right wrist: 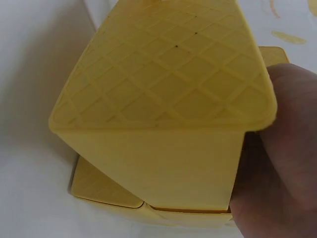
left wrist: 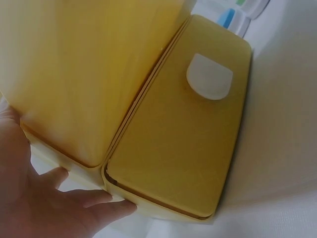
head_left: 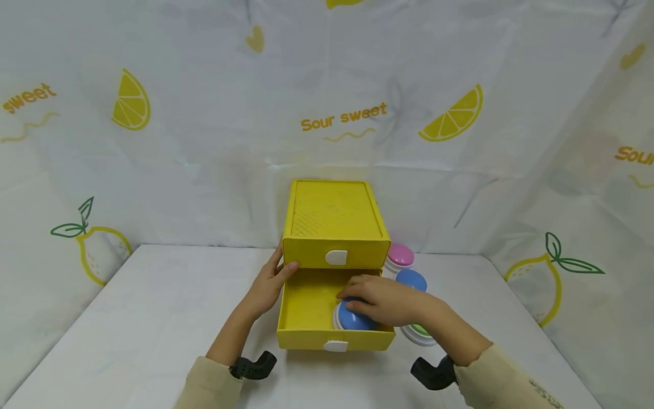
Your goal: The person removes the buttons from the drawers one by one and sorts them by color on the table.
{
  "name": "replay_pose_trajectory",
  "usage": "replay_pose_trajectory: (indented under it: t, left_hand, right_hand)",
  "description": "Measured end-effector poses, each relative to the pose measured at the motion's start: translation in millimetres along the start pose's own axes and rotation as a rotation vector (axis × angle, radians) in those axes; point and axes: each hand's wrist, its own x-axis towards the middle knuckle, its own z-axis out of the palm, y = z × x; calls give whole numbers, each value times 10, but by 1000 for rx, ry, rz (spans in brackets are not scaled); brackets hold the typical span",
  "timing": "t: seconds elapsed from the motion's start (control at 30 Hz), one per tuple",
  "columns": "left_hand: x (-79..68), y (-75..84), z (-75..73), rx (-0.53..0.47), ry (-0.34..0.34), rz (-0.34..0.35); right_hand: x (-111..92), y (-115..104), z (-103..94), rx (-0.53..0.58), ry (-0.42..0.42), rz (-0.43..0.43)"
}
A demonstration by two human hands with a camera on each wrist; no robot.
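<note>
A yellow two-drawer box [head_left: 334,210] stands on the table, its lower drawer [head_left: 306,307] pulled out and its upper drawer front [left wrist: 173,124] closed. My left hand [head_left: 265,286] rests against the left side of the box, thumb at the front corner; in the left wrist view its fingers [left wrist: 111,210] lie fairly straight along the side wall. Inside the lower drawer, my right hand [head_left: 380,298] holds a round blue-topped buzzer button [head_left: 357,318] with a white base, which looks tilted. In the right wrist view the drawer front [right wrist: 168,74] hides the button and the fingertips.
Right of the box stand similar buttons: a pink one [head_left: 401,254], a blue one [head_left: 411,279] and a green one [head_left: 419,336] partly behind the right forearm. White cloth with lemon prints [head_left: 204,142] hangs behind the white table [head_left: 153,318].
</note>
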Motion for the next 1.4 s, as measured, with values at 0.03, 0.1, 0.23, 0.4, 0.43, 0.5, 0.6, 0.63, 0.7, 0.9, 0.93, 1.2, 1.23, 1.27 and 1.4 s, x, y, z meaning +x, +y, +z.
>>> replay_pose_trajectory:
  t: [0.03,0.1,0.23,0.4,0.43,0.5,0.6,0.63,0.7,0.9,0.93,1.2,1.23,1.27,1.4]
  left_hand:
    - [2,0,-1,0,-1,2]
    - [5,1,-4,0,-2,5]
    - [12,-2,-9,1,-1,1]
    - [16,-2,-19,5,7,0]
    - [17,-1,-21,3,7,2]
    - [19,2,-22,1,5,7]
    - [21,8,-21,-2,-1,16]
    - [21,8,-21,-1,-2,17]
    - [20,9,-23,3,-2,18]
    - [17,16,-26,3,8,17]
    - [18,17,-25,2,7,15]
    - [15,27,-23,2,7,14]
    - [13,24,-22,1,6,16]
    - [11,20,-21,-4,6,15]
    - [5,1,-2,-19,-5,11]
  right_hand:
    - [-2,4,-5,3,0,-9]
    - [-4,13,-21,15,5,-22]
    - [-15,26,-57,52,12,-35]
    - [-17,43,-93,99,-8,-25]
    - [-20,52,-100,109,-6,-26]
    - [-28,66,-116,132,5,-32]
    - [-58,87,-144,163,41,-48]
    - [-68,91,-153,170,48,-53]
    - [-89,94,-167,175,57,-59]
    - [-143,135,-156,222,70,-39]
    - [-159,149,-151,240,80,-34]
    - [-329,296,-174,427,265,-88]
    - [-354,323,-176,449,292,-97]
    - [-381,353,-178,472,319,-109]
    - [-509,471,-176,517,429,-118]
